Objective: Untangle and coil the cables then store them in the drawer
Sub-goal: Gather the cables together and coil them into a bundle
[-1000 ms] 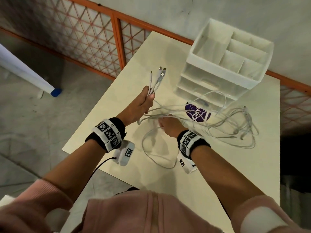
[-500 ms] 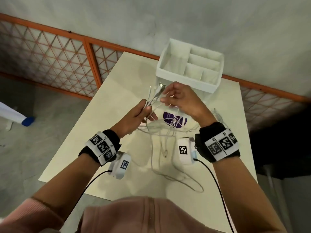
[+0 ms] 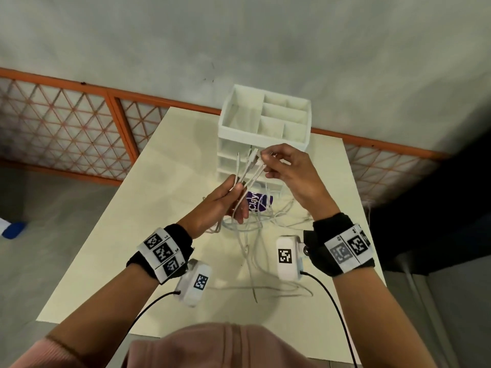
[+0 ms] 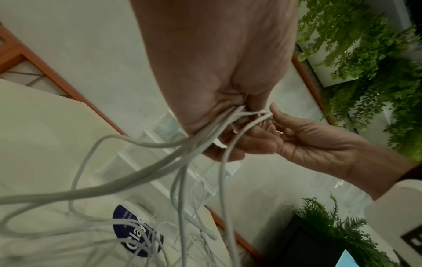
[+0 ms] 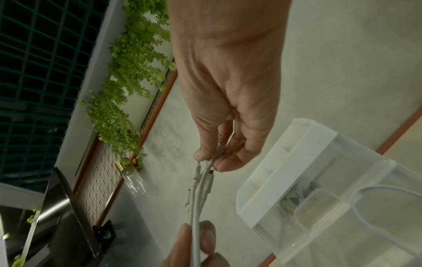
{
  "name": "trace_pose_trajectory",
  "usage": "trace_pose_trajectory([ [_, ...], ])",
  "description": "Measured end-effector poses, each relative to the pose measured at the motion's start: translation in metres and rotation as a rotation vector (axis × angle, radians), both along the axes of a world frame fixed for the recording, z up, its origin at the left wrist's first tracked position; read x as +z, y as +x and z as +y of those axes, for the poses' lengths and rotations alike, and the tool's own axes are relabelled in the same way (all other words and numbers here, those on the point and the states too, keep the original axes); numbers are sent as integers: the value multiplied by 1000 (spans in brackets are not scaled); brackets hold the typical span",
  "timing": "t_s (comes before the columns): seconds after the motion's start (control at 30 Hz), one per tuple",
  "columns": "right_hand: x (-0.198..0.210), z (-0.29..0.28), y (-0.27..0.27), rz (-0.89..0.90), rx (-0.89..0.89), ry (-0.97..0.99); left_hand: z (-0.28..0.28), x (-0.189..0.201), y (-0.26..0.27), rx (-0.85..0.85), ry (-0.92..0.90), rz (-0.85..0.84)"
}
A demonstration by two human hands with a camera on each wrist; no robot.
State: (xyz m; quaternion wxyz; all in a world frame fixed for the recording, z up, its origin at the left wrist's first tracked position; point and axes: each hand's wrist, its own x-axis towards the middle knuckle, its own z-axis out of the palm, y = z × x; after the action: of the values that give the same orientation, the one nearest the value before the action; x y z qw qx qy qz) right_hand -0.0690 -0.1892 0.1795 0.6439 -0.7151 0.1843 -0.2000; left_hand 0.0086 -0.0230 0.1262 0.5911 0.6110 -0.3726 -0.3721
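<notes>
Several white cables (image 3: 248, 170) rise as a bundle from my left hand (image 3: 225, 200), which grips them above the table; their plug ends point up towards the drawer unit. My right hand (image 3: 268, 162) pinches the plug ends at the top of the bundle (image 5: 206, 168) between thumb and fingertips. Below, the rest of the cables (image 3: 255, 264) hang down in tangled loops onto the table (image 4: 160, 162). The white drawer unit (image 3: 265, 126) stands at the far end of the table, its drawers closed (image 5: 331, 198).
A purple round sticker (image 3: 257, 201) lies on the cream table (image 3: 164, 208) under the cables. An orange lattice railing (image 3: 79, 128) runs behind the table, with a grey wall above. The table's left and right edges drop to the floor.
My right hand left the loose cables on the table and rose to the plug ends held by my left hand. The view swung to face the drawer unit straight on.
</notes>
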Motion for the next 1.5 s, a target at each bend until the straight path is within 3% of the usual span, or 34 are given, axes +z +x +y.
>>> trace_pose_trajectory([
  [0.2, 1, 1, -10, -12, -59, -8, -8, -1, -6, 17, 11, -15],
  [0.53, 5, -2, -12, 28, -8, -9, -13, 5, -13, -42, 43, -52],
  [0.73, 2, 2, -10, -15, -120, -34, -17, 6, -16, 14, 22, -49],
  [1.13, 2, -3, -6, 30, -145, -86, -26, 0, -16, 8, -25, -99],
  [1.5, -2, -9, -11, 40, -69, -119, -34, -1, -20, 7, -25, -137],
])
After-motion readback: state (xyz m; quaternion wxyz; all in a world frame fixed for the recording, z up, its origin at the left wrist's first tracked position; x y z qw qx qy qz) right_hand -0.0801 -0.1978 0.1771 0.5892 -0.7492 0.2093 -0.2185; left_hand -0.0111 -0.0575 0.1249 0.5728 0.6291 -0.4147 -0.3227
